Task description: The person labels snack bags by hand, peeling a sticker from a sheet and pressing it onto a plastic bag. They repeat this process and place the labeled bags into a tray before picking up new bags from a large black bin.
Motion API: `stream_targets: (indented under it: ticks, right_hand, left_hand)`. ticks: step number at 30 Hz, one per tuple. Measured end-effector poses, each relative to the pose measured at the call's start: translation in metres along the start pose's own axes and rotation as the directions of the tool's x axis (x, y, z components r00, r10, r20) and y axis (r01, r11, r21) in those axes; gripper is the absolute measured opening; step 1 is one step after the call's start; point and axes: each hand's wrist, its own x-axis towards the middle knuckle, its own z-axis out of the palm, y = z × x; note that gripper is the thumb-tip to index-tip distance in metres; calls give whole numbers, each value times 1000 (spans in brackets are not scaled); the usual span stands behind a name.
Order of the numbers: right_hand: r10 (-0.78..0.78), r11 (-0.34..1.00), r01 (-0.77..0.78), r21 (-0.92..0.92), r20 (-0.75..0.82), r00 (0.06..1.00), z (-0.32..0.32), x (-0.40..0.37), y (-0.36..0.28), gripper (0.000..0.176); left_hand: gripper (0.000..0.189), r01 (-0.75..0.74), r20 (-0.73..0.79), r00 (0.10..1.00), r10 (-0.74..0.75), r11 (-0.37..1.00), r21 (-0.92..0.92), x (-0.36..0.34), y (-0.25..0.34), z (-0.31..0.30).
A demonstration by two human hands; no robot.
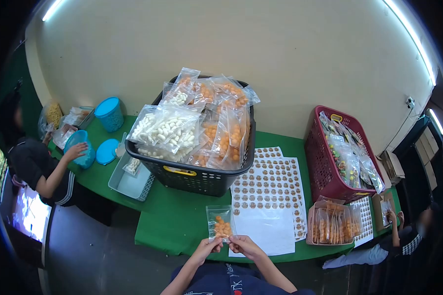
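A small clear bag of orange pieces (pixel 222 228) is held upright over the table's front edge. My left hand (pixel 209 250) pinches its lower left corner, and my right hand (pixel 245 246) pinches the lower right corner. Just right of the bag lie white sheets of round brown stickers (pixel 263 189), partly bare at the bottom. Behind my hands stands a large black basket (pixel 197 179), heaped with bags of white pieces (pixel 167 129) and bags of orange pieces (pixel 226 135).
Right: a maroon basket (pixel 314 162) of packets, a small pink basket (pixel 332 242) of filled bags, and a person (pixel 403 241). Left: a grey tray (pixel 128 182), blue tubs (pixel 109 115), a blue lid (pixel 107 151), and another person (pixel 39 167).
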Motion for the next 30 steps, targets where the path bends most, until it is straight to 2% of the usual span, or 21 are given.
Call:
stream_targets:
  ticks: [2,7,9,10,12,13,16,18,19,21,22,25,26,27,29,30]
  right_hand:
    - [-19,993,11,117,66,998,3,1,0,23]
    - [-118,980,116,160,9,993,12,13,2,19]
    - [-109,987,112,114,-29,994,19,10,1,20]
    - [-65,996,67,53,-41,997,22,6,-4,22]
    - [22,998,-19,61,-50,999,28,3,-12,23]
    - [65,996,-62,66,-53,996,29,2,-12,23]
    - [-72,996,75,48,-59,996,15,9,1,25]
    - [-85,996,86,26,-39,996,10,14,0,21]
    - [-92,996,93,16,-30,995,9,16,0,20]
    - [-73,996,76,-46,66,995,14,16,-2,23]
    - [-63,994,72,-79,113,992,16,17,-5,24]
    - [61,954,10,-301,226,972,28,24,-10,34]
    - [116,914,23,-405,315,942,17,36,-8,45]
    - [140,916,19,-401,363,921,11,46,-11,49]
    - [55,941,-13,-339,115,992,1,64,-22,45]
    - [-15,877,6,-481,-14,1000,-23,89,-13,43]
  left_hand:
    - [29,-22,-46,999,21,999,-25,2,-6,1]
    - [35,-7,-91,996,1,998,-63,3,4,-3]
    - [36,-30,-119,992,28,999,-12,3,2,-7]
    - [36,-61,-104,993,63,998,16,6,2,-10]
    - [37,-111,-73,991,116,991,73,8,0,-15]
    - [37,-103,-51,993,107,992,79,8,0,-13]
    - [38,-34,-18,999,35,997,72,4,-1,-8]
    - [40,50,-30,998,-48,998,42,8,1,-11]
    - [41,56,-38,998,-59,995,-77,12,1,-17]
    - [43,69,-47,995,-88,947,-312,16,3,-28]
    - [37,22,2,1000,-24,894,-448,14,10,-29]
    - [32,-99,-65,994,85,959,-266,17,12,-39]
    - [30,-119,-98,991,88,919,-377,17,18,-41]
    - [29,-204,-151,976,156,895,-396,19,19,-46]
    - [27,-303,-302,935,187,864,-403,17,26,-58]
    - [26,-364,-339,911,233,841,-401,10,35,-61]
